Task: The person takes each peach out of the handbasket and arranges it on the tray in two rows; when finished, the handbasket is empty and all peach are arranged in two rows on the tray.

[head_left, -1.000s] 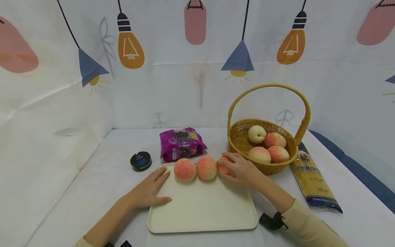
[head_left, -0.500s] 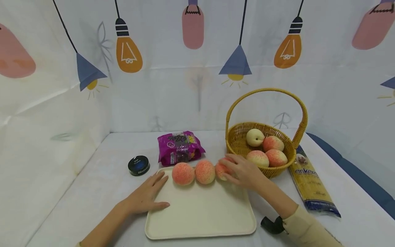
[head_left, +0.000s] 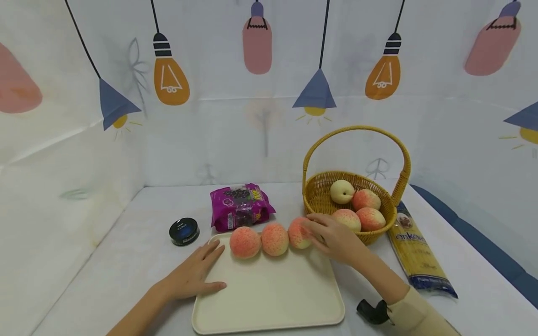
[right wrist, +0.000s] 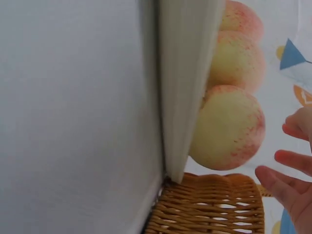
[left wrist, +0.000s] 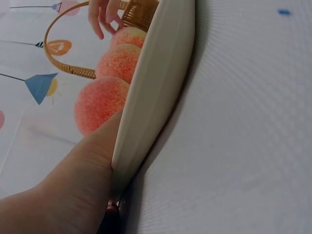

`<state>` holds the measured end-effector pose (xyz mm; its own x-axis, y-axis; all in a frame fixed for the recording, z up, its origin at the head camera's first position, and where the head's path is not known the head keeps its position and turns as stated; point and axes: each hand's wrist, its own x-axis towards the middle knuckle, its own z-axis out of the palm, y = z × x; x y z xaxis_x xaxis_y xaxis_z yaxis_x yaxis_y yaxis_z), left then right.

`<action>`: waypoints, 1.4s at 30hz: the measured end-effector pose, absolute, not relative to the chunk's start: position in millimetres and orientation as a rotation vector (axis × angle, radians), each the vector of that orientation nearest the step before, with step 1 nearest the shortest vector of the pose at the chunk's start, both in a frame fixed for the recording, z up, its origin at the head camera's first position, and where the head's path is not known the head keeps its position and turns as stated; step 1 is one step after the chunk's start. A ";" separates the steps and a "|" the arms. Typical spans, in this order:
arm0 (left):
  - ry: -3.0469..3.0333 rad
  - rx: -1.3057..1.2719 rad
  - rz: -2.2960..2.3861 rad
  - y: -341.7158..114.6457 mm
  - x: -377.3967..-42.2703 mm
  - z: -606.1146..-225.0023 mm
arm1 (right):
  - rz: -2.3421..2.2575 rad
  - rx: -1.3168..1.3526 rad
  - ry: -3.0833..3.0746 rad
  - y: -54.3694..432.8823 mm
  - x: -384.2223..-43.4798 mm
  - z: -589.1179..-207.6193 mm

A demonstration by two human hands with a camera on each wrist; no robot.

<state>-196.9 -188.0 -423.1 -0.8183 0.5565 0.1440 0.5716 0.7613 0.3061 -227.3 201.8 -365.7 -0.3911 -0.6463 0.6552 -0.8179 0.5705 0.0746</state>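
Left hand (head_left: 192, 274) on tray (head_left: 269, 294) edge, fingers spread; right hand (head_left: 336, 239), fingers parted, beside rightmost peach (head_left: 297, 233) (seemingly just clear).

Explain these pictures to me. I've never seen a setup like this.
There is no machine: the left hand and right hand are a person's own. The wide picture comes from a camera on the head; the two tilted close-ups come from cameras on the wrists.

On the white table lies a tray with three peaches along its far edge. Around it are a purple packet, a round tin marked TUNA, a basket with four more fruits, and a long yellow packet.

The left hand rests on the tray's left edge. The right hand is beside the rightmost peach; its close-up shows the fingers apart from the fruit, so it seems to hold nothing.
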 end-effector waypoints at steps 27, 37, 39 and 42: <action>-2.991 -0.926 -0.468 -185.3 -199.6 -420.8 | 0.295 0.863 -2.804 261.9 -251.7 -338.5; -3.060 -1.021 -0.283 -180.8 -210.0 -406.0 | 0.177 1.117 -2.844 261.3 -270.9 -320.0; -3.108 -1.030 -0.278 -181.8 -209.0 -403.1 | 0.239 1.135 -2.913 263.3 -275.1 -320.7; -3.126 -1.041 -0.301 -184.2 -206.2 -404.2 | 0.328 1.155 -2.998 267.1 -278.0 -323.6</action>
<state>-206.2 -184.2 -404.2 -0.7895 0.6055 -0.1004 0.5752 0.7870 0.2233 -278.0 267.1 -323.6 -0.7407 -0.6718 -0.0086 -0.6540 0.7240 -0.2193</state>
